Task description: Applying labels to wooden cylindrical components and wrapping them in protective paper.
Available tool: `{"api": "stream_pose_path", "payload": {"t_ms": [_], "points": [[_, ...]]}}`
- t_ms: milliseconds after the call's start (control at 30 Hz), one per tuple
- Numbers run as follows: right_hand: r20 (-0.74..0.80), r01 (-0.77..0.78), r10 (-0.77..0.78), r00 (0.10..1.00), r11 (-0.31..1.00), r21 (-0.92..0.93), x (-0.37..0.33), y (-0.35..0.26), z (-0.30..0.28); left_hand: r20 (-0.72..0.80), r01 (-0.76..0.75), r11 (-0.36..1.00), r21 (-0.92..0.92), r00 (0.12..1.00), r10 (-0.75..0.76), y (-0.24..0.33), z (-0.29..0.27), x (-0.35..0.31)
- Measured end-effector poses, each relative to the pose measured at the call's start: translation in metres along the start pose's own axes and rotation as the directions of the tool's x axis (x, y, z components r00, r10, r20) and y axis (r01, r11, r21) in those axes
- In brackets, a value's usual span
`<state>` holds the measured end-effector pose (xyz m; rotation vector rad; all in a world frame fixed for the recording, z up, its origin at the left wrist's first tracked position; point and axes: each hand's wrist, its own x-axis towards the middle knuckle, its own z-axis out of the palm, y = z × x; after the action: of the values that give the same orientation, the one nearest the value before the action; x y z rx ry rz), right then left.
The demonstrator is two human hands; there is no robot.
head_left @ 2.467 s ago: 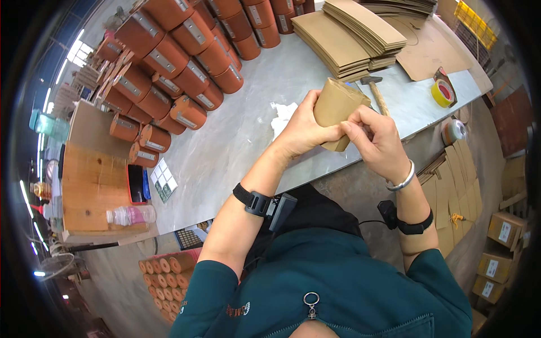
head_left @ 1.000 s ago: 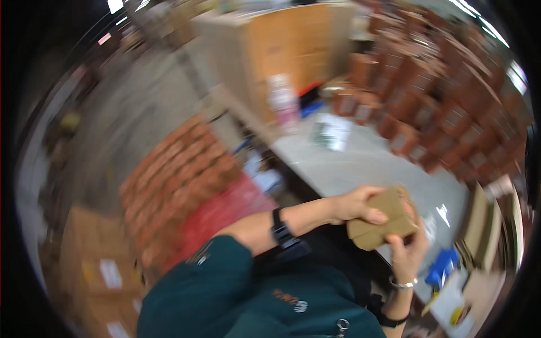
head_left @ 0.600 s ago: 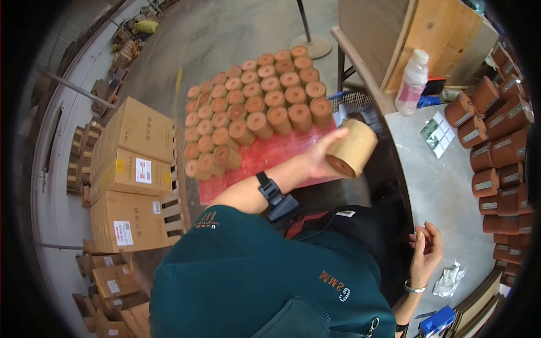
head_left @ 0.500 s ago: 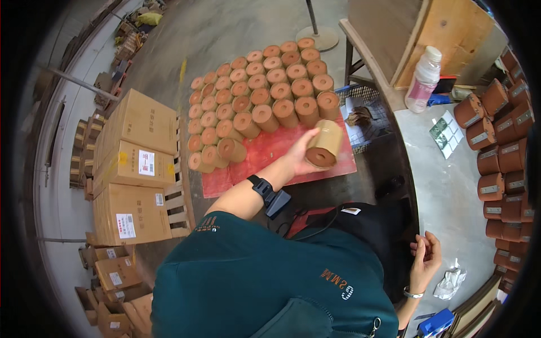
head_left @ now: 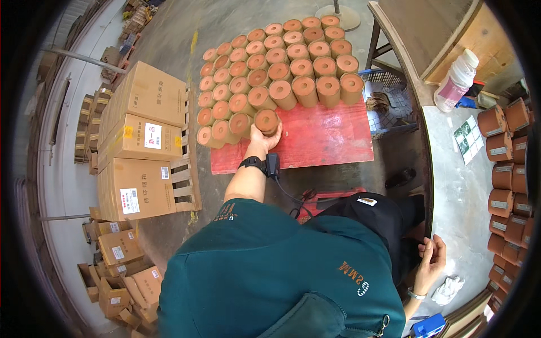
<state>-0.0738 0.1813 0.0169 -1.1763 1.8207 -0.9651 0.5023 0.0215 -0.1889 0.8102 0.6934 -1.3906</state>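
My left hand (head_left: 268, 141), with a black strap at the wrist, is closed round a terracotta cylinder (head_left: 266, 120) in a brown paper sleeve. It has a round recess in its top and stands at the near edge of a block of similar cylinders (head_left: 304, 85). These are packed upright in rows on a red board (head_left: 332, 147). Whether the held one rests on the board is hidden by my hand. Over by the grey worktop (head_left: 459, 208) at the right, my right hand (head_left: 433, 260) wears a bracelet; its fingers are loosely curled and apart, with nothing visible in them.
Cardboard boxes (head_left: 143, 188) are stacked on a wooden pallet (head_left: 183, 183) at the left. Terracotta pieces with metal strips (head_left: 501, 203) line the right side. A bottle (head_left: 455, 81), a card (head_left: 469, 139) and crumpled white paper (head_left: 448, 290) lie about the worktop. Beyond stands a blue crate (head_left: 389, 121).
My left hand has carried the cylinder left to the near edge of the rows and turned it recess-up. My right hand has stayed by the worktop. The whole view has shifted a little.
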Motion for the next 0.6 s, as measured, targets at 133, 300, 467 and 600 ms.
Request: {"api": "stream_pose_path", "payload": {"t_ms": [133,300,467,600], "points": [[-0.021,0.0,0.001,1.0,1.0,0.009,0.004,-0.001,0.002,-0.15,-0.33,0.932,-0.149,0.939,0.309,-0.006,0.014,-0.003],[-0.387,0.025,-0.017,0.922,1.0,0.017,-0.022,0.003,-0.042,-0.054,-0.511,0.856,-0.077,0.86,0.508,-0.056,0.036,0.044],[-0.658,-0.131,-0.295,0.693,0.846,-0.517,-0.03,0.043,-0.087,-0.183,-0.276,0.961,0.027,0.944,0.276,-0.055,0.039,-0.032],[-0.695,-0.489,-0.293,0.656,0.537,-0.688,-0.07,0.092,-0.113,0.135,0.021,0.475,0.88,0.947,-0.291,-0.175,0.113,-0.103]]}}
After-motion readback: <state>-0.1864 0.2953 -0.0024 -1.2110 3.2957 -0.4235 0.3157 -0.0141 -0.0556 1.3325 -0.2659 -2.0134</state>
